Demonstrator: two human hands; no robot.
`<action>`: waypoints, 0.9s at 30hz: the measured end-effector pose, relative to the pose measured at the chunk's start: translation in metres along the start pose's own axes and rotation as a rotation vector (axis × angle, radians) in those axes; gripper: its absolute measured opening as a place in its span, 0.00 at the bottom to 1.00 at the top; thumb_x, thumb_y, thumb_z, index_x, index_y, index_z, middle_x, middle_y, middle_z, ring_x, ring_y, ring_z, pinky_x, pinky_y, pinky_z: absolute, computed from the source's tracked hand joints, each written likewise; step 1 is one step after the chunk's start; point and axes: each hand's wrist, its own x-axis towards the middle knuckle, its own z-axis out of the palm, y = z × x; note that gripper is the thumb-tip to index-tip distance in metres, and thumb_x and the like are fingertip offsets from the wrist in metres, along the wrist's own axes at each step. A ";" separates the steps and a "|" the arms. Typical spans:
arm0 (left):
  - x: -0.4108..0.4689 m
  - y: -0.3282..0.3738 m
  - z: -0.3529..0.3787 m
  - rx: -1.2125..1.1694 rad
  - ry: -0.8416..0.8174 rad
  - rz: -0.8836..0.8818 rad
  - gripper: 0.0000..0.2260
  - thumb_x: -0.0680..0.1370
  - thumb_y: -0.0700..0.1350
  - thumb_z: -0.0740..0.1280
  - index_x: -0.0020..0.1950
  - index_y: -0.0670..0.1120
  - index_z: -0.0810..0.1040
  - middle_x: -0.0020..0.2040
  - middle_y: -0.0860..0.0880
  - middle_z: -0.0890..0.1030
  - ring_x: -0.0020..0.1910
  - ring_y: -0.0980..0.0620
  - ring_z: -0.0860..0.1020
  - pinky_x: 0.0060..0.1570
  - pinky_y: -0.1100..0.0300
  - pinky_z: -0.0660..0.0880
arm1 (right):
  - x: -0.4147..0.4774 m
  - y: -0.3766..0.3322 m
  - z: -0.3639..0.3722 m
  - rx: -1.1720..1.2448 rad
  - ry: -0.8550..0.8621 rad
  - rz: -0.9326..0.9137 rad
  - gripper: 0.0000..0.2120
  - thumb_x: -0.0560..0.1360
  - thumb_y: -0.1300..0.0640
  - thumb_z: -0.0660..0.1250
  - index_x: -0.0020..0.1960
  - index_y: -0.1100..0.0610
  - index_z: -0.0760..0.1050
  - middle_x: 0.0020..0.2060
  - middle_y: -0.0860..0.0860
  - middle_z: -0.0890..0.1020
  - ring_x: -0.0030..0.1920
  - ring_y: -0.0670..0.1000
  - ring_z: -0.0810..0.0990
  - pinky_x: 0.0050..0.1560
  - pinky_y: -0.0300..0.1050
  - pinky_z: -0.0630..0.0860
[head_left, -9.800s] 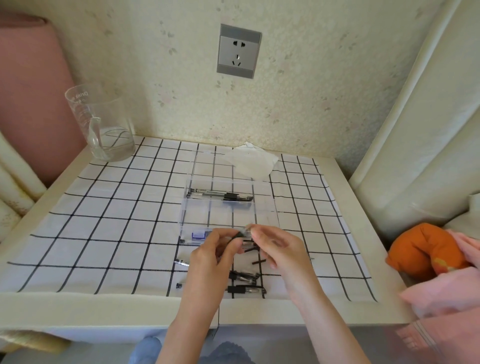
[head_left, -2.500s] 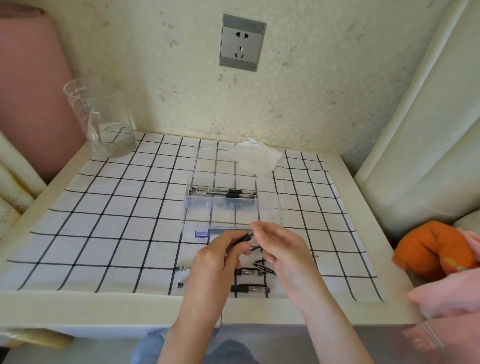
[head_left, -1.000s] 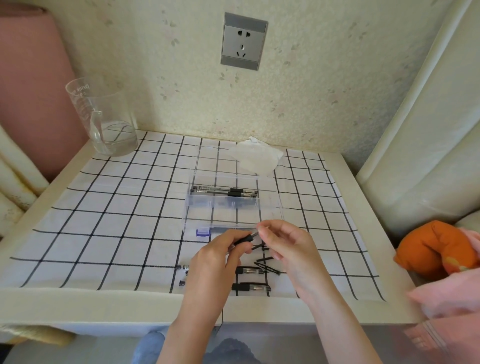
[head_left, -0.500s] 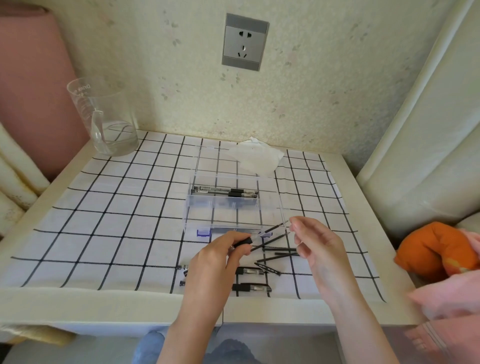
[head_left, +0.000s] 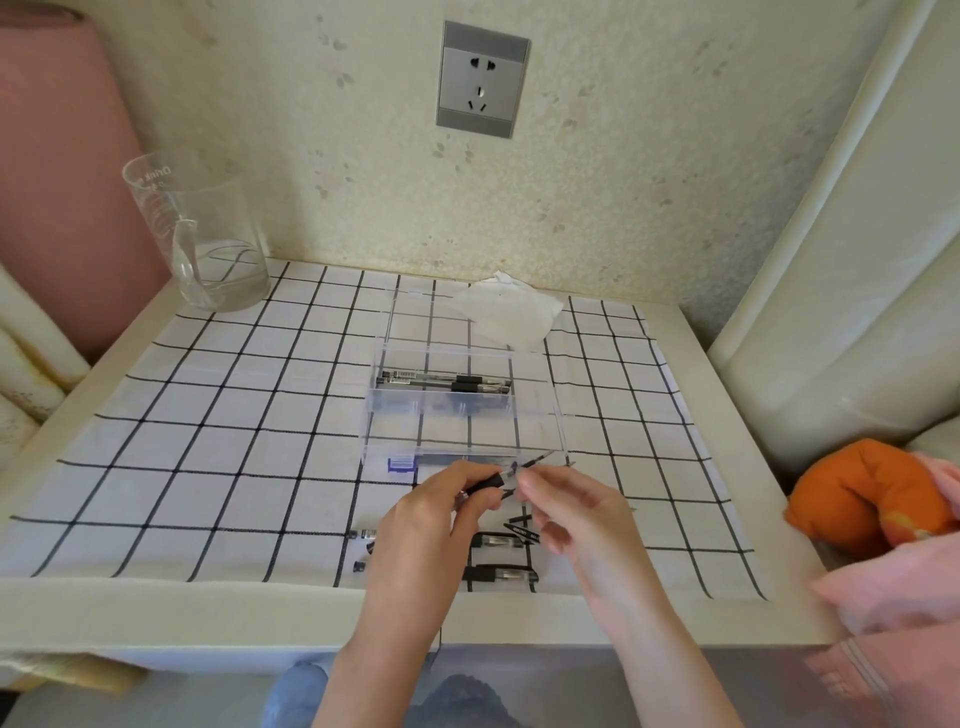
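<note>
Just in front of a clear plastic pen box (head_left: 540, 410), my left hand (head_left: 431, 525) grips a pen barrel (head_left: 493, 480) by its black grip. Against it, my right hand (head_left: 576, 514) pinches a thin refill (head_left: 535, 461) whose far end points up and right. Two assembled pens (head_left: 447, 382) lie inside the box at its far side. Beneath my hands, loose pen parts (head_left: 506, 574) and a black cap (head_left: 521, 531) lie on the checked cloth (head_left: 234, 447).
A glass beaker (head_left: 200, 244) with a little water stands at the back left. A crumpled white tissue (head_left: 506, 314) lies behind the box. An orange and pink cloth (head_left: 878, 499) sits off the table's right edge. A wall socket (head_left: 482, 79) is above.
Half a second ago my right hand was out to the right, holding the refill apart from the barrel. It has come back left and now meets my left hand at the barrel.
</note>
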 end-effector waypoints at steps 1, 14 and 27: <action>0.000 0.000 0.000 -0.002 0.007 -0.001 0.07 0.76 0.49 0.64 0.53 0.58 0.77 0.41 0.64 0.79 0.42 0.63 0.77 0.42 0.68 0.73 | 0.000 -0.001 0.000 -0.027 0.008 -0.024 0.07 0.69 0.57 0.73 0.46 0.58 0.83 0.34 0.52 0.81 0.30 0.46 0.72 0.28 0.35 0.67; 0.000 0.000 -0.002 -0.021 0.006 -0.039 0.06 0.76 0.50 0.64 0.52 0.59 0.76 0.40 0.65 0.79 0.40 0.65 0.76 0.41 0.71 0.72 | 0.004 0.031 -0.031 -0.775 0.134 -0.240 0.08 0.69 0.66 0.71 0.40 0.54 0.81 0.38 0.51 0.79 0.36 0.41 0.74 0.39 0.30 0.70; -0.001 -0.002 -0.002 -0.027 -0.007 -0.037 0.07 0.76 0.50 0.64 0.52 0.60 0.76 0.40 0.65 0.79 0.39 0.67 0.75 0.40 0.71 0.72 | -0.002 0.008 -0.042 -0.659 0.080 -0.184 0.07 0.69 0.63 0.73 0.44 0.52 0.81 0.35 0.47 0.81 0.35 0.38 0.74 0.37 0.27 0.69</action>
